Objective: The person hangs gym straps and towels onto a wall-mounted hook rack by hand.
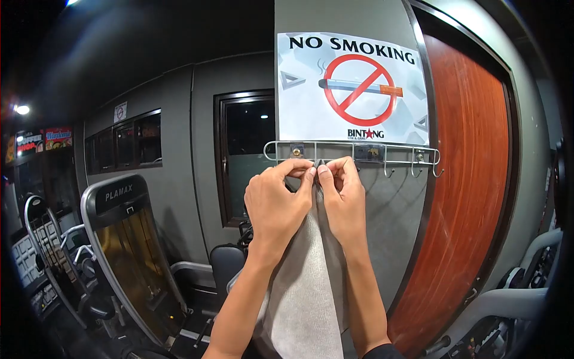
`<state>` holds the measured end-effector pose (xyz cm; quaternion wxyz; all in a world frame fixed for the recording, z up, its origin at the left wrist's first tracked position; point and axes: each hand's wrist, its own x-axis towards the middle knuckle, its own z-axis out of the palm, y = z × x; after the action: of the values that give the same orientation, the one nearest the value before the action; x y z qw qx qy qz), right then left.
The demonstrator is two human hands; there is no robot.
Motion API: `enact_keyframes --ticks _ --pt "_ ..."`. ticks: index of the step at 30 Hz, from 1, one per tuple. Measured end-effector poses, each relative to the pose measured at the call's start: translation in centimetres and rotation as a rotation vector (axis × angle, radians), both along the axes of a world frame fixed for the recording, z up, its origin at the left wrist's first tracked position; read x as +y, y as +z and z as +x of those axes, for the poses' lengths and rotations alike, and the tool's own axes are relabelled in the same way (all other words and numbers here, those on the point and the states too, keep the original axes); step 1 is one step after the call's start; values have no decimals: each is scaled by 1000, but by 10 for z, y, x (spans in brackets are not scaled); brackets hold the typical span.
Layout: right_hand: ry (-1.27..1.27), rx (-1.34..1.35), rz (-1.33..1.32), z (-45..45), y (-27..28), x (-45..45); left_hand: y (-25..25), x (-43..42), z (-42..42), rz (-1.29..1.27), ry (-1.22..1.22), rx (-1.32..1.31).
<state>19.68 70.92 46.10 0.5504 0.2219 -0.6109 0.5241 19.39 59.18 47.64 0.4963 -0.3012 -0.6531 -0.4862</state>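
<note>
Left hand and right hand pinch up the grey cloth by the hook rack, contact hidden, the next move seemingly needing steadiness.

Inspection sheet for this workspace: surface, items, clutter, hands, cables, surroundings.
Surface: grey wall carrying a wire rack with hooks.
Job's things: grey cloth, hanging from the hands in front of the rack; whether it is on a hook cannot be told.
Clutter: nothing seen.
Hands: left hand and right hand side by side, both pinching the cloth's top.
Cables: nothing seen.
Surroundings: no-smoking sign above the rack, reddish door right, Plamax machine left.
</note>
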Motion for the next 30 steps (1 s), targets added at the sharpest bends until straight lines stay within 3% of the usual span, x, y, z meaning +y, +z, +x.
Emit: enact_keyframes --ticks 4,11,15,30 --pt "113 -11 -53 -6 -3 2 3 -2 8 -39 20 -101" --pt "39 38 10 -3 -7 4 -7 1 -8 -63 78 143" --pt "-13 70 4 0 -8 0 -8 2 -5 -143 215 202" --pt "-42 75 38 0 -25 0 -28 -3 -2 -237 313 328"
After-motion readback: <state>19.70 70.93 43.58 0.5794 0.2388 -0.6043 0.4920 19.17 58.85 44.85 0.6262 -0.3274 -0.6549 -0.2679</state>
